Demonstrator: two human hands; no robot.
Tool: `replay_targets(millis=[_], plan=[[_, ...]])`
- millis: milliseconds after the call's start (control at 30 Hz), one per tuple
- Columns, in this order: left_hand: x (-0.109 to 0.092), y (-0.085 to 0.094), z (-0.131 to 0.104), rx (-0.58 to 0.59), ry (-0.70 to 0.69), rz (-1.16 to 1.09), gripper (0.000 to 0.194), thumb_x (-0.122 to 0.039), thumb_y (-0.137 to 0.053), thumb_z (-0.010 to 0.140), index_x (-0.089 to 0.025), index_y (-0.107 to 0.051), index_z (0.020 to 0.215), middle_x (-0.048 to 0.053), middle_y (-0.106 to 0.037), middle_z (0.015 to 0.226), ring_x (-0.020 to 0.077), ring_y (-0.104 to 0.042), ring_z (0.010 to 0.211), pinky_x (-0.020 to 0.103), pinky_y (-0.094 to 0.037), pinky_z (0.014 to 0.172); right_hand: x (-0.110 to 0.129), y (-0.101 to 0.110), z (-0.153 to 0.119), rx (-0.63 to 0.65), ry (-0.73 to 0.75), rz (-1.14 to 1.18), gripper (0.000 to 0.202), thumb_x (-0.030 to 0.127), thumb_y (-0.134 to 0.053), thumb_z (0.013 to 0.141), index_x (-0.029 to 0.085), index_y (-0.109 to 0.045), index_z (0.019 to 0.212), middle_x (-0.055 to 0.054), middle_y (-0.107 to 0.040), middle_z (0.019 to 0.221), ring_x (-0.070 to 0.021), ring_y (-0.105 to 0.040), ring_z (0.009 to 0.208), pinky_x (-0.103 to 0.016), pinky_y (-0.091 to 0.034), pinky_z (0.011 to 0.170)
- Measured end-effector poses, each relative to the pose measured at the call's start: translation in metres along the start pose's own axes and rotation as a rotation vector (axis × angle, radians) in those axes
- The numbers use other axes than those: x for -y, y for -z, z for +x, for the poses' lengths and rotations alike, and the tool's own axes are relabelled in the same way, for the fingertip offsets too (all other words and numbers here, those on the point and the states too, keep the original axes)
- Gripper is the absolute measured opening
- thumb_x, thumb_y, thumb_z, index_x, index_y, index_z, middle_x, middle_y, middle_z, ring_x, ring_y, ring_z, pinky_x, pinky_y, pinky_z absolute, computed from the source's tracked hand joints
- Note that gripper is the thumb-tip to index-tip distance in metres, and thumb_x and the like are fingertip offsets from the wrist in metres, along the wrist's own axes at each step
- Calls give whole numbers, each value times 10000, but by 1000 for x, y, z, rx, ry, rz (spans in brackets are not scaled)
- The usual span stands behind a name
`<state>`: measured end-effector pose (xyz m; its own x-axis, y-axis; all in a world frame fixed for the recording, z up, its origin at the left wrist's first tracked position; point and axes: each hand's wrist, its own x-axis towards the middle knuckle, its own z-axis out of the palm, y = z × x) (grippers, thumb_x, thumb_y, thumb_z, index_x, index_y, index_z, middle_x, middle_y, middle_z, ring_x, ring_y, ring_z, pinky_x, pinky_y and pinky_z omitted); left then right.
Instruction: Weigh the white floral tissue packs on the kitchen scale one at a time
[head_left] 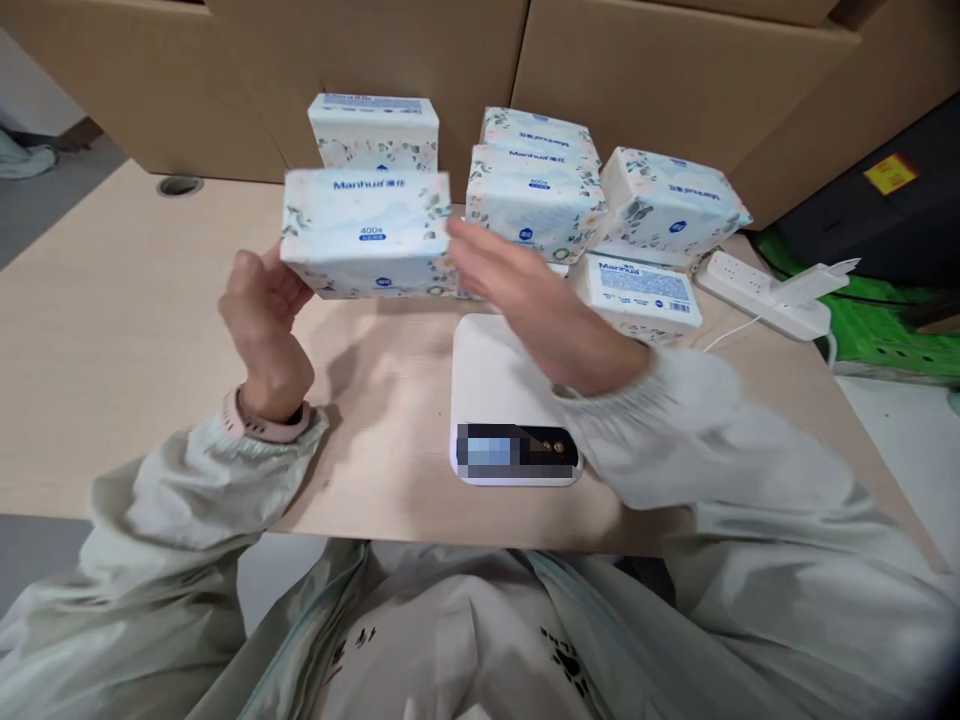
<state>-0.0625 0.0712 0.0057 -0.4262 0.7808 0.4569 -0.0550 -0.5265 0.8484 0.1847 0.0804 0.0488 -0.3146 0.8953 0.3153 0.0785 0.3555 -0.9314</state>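
A white and pale-blue tissue pack [367, 225] with a floral print is held between my two hands above the table, its printed face towards me. My left hand [262, 300] grips its left end, with the fingers partly hidden behind and under it. At its right end, my right hand [517, 285] presses with fingers stretched out and close together. Below my right forearm lies a white digital scale [491, 370], partly covered by the hand and sleeve. The scale's display [491, 452] is blurred out.
Behind stand more tissue packs: one [375, 130] at back left, a stacked group [532, 200] in the middle, and others [675, 205] at right. A white power strip [765, 295] with a plug lies on the right. Cardboard boxes [405, 60] wall off the table's back edge.
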Motion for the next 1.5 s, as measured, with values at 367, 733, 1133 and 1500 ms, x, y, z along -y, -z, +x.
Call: replay_targets(millis=[367, 733, 1133, 1500], plan=[[-35, -20, -89, 525, -22, -4, 322, -377, -581, 1143, -342, -787, 1388, -11, -777, 1382, 279, -783, 1283, 435, -738, 1014, 47, 60, -173, -170, -224, -42, 552, 393, -630, 1085, 513, -521, 1613, 119, -462, 1768, -246, -420, 1679, -453, -530, 1321], [-14, -21, -88, 414, 55, 146, 310, -442, -627, 1099, -274, -881, 1158, 57, -854, 1153, 243, -812, 1087, 372, -685, 897, -16, 70, -158, -723, 138, -289, 220, 381, -662, 1064, 292, -851, 1134, -13, -852, 982, -186, -783, 852, -380, -636, 825], [-14, -23, -86, 226, 81, 66, 224, -311, -673, 987, -213, -773, 812, 36, -717, 738, 193, -634, 692, 360, -483, 721, -32, 71, -164, -787, 115, -342, 301, 483, -600, 1062, 312, -841, 1004, -36, -755, 829, -221, -690, 698, -399, -554, 644], [-14, -22, -84, 251, 73, 68, 288, -329, -666, 1016, -199, -746, 772, 44, -674, 702, 185, -601, 677, 361, -449, 698, -34, 74, -163, -789, 136, -383, 147, 386, -720, 1005, 275, -809, 966, -10, -737, 785, -187, -687, 663, -366, -574, 584]])
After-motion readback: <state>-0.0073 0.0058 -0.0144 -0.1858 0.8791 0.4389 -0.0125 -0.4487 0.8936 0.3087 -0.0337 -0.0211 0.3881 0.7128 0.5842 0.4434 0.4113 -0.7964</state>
